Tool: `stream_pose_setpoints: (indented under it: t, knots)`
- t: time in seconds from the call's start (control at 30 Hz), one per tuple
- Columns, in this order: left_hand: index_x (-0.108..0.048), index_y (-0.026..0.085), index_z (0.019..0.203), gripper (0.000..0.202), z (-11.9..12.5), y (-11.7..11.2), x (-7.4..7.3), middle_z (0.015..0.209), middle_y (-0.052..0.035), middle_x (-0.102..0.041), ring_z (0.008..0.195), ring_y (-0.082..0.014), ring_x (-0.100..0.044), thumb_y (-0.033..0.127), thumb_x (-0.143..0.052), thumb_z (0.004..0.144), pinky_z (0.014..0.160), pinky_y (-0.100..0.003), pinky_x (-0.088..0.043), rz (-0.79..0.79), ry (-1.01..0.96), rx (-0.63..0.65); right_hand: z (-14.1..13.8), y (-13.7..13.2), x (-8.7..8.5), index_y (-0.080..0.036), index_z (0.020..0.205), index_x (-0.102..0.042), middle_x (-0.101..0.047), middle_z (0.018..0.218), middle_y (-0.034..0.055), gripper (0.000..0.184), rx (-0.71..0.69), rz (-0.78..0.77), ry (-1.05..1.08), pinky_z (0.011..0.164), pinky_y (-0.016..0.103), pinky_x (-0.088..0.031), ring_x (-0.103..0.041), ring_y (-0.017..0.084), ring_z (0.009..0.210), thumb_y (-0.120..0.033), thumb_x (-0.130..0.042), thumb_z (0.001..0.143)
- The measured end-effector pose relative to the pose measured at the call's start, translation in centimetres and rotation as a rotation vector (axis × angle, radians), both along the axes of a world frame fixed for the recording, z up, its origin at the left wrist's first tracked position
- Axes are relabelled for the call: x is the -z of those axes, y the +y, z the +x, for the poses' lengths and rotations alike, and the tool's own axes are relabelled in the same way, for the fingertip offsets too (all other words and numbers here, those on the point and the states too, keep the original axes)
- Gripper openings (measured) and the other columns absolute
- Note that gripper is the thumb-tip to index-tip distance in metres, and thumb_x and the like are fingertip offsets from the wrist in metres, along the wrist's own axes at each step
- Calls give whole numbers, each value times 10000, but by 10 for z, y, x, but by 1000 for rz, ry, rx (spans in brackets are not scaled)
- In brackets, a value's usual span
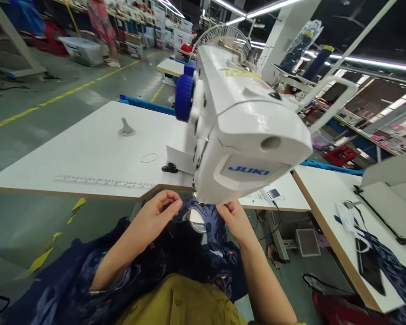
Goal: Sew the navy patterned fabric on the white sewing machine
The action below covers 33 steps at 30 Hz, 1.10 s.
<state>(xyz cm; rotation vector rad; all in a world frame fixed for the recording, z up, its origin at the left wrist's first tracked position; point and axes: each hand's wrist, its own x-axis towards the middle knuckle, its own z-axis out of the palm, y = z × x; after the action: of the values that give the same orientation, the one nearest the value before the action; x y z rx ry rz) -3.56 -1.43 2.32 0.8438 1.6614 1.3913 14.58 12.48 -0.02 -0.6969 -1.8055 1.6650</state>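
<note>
A dark navy patterned garment [214, 225] lies across my lap and reaches up to the needle area of a white JUKI sewing machine [253, 144]. A ring-shaped opening in the cloth sits around the machine's narrow free arm [196, 220]. My right hand [235, 219] grips the cloth edge just right of the needle area, thumb on top. To the left, my left hand [159, 219] is curled, with thumb and forefinger close together near the cloth. Whatever is between those fingertips is too small to make out. The machine head partly covers the stitching spot.
A clear ruler [104, 181], a loop of thread [149, 158] and a small grey stand [126, 128] lie on the white table [88, 149]. At right, another table [345, 253] holds a phone [368, 266] and patterned cloth. A person [102, 27] stands far back left.
</note>
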Motion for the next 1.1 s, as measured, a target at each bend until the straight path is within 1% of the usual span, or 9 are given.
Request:
stream_pose_setpoints:
  t: [0.17, 0.43, 0.63, 0.77, 0.83, 0.9, 1.0, 1.03, 1.1]
  knots:
    - [-580, 276, 962, 230, -5, -3, 5, 736, 66, -557, 701, -114, -498, 484, -603, 867, 645, -201, -402, -22, 8, 11, 0, 1, 1, -247, 929, -535, -535, 780, -30, 116, -9, 31, 34, 873, 299, -455, -533, 134, 724, -346, -582, 895]
    - [-579, 264, 946, 219, 0, -5, 1, 705, 60, -548, 679, -123, -492, 467, -598, 867, 625, -198, -403, -58, 57, 35, 6, -6, -7, -225, 939, -524, -461, 732, -44, 135, -2, 65, 18, 692, 225, -410, -443, 113, 663, -351, -554, 901]
    - [-562, 268, 979, 230, 5, -10, -3, 745, 51, -556, 653, -124, -484, 474, -579, 878, 586, -212, -386, -77, 91, 199, 25, -20, -19, -221, 895, -515, -422, 700, -56, 164, 28, -28, -3, 539, 197, -303, -342, 95, 575, -359, -596, 862]
    - [-572, 248, 889, 199, 7, -12, -3, 734, 47, -563, 700, -130, -552, 442, -535, 911, 662, -219, -433, -68, 79, 355, 67, -27, -21, -224, 899, -570, -469, 700, -43, 133, -44, -61, -117, 544, 207, -327, -391, 99, 570, -348, -608, 871]
    - [-593, 233, 910, 234, 8, -12, 3, 878, 7, -641, 834, -156, -611, 439, -484, 934, 769, -247, -459, -66, 89, 384, 98, -24, -10, -223, 956, -618, -542, 735, -12, 161, -127, -77, -260, 579, 232, -379, -478, 130, 619, -341, -637, 848]
    - [-592, 221, 942, 251, 8, -11, 12, 900, -18, -668, 872, -183, -640, 437, -464, 935, 791, -277, -475, -68, 93, 367, 130, -16, 13, -230, 1006, -663, -580, 730, 5, 203, -197, -65, -434, 597, 259, -415, -524, 160, 642, -316, -656, 822]
    - [-615, 219, 904, 257, 6, -7, 24, 840, -28, -703, 771, -198, -664, 430, -469, 923, 693, -287, -487, -69, 115, 366, 161, -1, 59, -253, 927, -737, -682, 814, 65, 178, -339, -6, -725, 669, 335, -478, -623, 239, 741, -309, -649, 783]
    - [-625, 222, 887, 236, 6, -5, 27, 807, -26, -706, 738, -204, -664, 416, -493, 911, 662, -289, -482, -62, 132, 363, 163, 0, 71, -254, 871, -755, -699, 813, 81, 165, -329, 72, -815, 702, 375, -488, -645, 277, 769, -312, -676, 738]
    - [-646, 225, 835, 185, 6, 1, 31, 759, -29, -705, 720, -221, -666, 386, -562, 875, 650, -299, -476, -46, 176, 339, 150, -5, 82, -235, 746, -762, -713, 832, 126, 142, -194, 262, -893, 781, 462, -491, -658, 360, 859, -341, -739, 654]
